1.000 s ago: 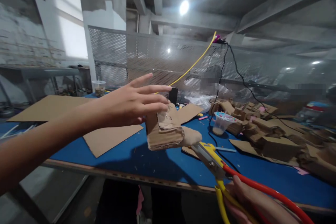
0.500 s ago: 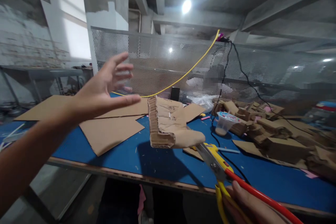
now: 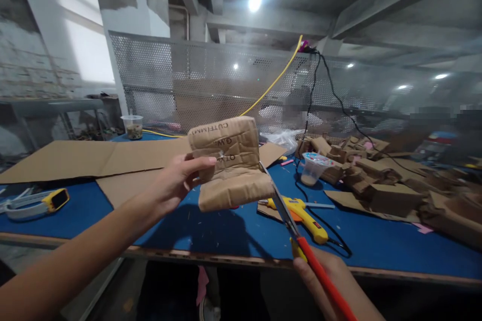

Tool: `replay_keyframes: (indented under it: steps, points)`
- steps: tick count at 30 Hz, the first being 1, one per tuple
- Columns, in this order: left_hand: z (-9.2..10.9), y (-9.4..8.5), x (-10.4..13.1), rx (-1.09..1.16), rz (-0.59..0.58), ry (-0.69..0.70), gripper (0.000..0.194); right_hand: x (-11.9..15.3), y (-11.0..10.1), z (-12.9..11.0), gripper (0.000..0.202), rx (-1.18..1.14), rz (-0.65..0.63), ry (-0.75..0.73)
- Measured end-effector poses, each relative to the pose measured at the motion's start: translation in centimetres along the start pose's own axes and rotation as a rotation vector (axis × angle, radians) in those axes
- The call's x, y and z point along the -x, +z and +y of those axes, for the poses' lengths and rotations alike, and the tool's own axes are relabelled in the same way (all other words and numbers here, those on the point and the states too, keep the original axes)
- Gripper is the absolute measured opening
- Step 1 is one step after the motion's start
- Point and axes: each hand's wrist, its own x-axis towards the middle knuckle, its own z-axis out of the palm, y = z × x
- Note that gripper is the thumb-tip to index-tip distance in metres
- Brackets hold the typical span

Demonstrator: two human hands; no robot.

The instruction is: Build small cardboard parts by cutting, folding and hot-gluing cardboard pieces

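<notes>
Scissors (image 3: 280, 205) in my right hand (image 3: 331, 281) bite the cardboard (image 3: 231, 163) my left hand (image 3: 181, 178) pinches; a slip could nick fingers beside that cardboard.

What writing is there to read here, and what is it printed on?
"CUTT(MM)" upside down, along the top edge of the folded cardboard piece held by the left hand.
"G.W." upside down, just below it on the same piece.
A third printed line under that is too blurred to read.
Nothing else legible.
</notes>
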Motion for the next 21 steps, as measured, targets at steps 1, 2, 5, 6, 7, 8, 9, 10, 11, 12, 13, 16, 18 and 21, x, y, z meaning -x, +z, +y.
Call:
replay_keyframes:
  steps: [1,2,5,6,7,8,9,10,11,12,13,16,18,21]
  points:
    - [-0.2,-0.1,-0.1,0.008,-0.004,0.015,0.038,-0.2,0.1,-0.6,0.051,0.021,0.006,-0.015]
    - [-0.3,-0.3,-0.1,0.011,-0.005,0.038,0.04,-0.4,0.3,-0.9,0.053,0.041,0.012,-0.025]
    - [-0.3,-0.7,-0.2,0.011,-0.017,0.155,0.041,-0.5,0.5,-0.5,0.052,0.092,0.031,-0.065]
    - [-0.2,-0.9,-0.2,0.015,-0.024,0.194,0.04,-0.5,0.6,-0.2,0.053,0.111,0.033,-0.09]
    - [-0.2,-1.1,-0.2,0.019,-0.028,0.226,0.039,-0.3,0.6,0.1,0.054,0.127,0.029,-0.118]
    - [-0.2,-1.2,-0.1,0.023,-0.025,0.249,0.038,-0.2,0.7,0.3,0.056,0.138,0.02,-0.139]
    - [-0.2,-1.3,0.0,0.024,-0.012,0.264,0.037,0.0,0.8,0.4,0.06,0.143,0.015,-0.158]
    - [-0.2,-1.3,0.1,0.022,0.009,0.268,0.037,0.1,0.9,0.4,0.063,0.15,0.017,-0.166]
    - [-0.2,-1.3,0.3,0.018,0.031,0.263,0.037,0.1,1.0,0.2,0.066,0.162,0.028,-0.164]
    - [-0.2,-1.2,0.4,0.014,0.047,0.252,0.039,0.1,1.1,0.0,0.069,0.182,0.044,-0.157]
    - [-0.2,-1.1,0.6,0.01,0.057,0.237,0.042,0.0,1.1,-0.3,0.071,0.209,0.06,-0.15]
    - [-0.2,-0.9,0.9,0.004,0.055,0.197,0.051,-0.5,1.0,-1.1,0.077,0.306,0.098,-0.113]
    - [-0.3,-1.1,0.9,-0.006,0.058,0.211,0.05,-0.9,0.7,-1.5,0.081,0.355,0.107,-0.086]
    - [-0.5,-1.9,0.7,-0.044,0.049,0.293,0.038,-1.2,0.2,-2.0,0.08,0.387,0.059,-0.048]
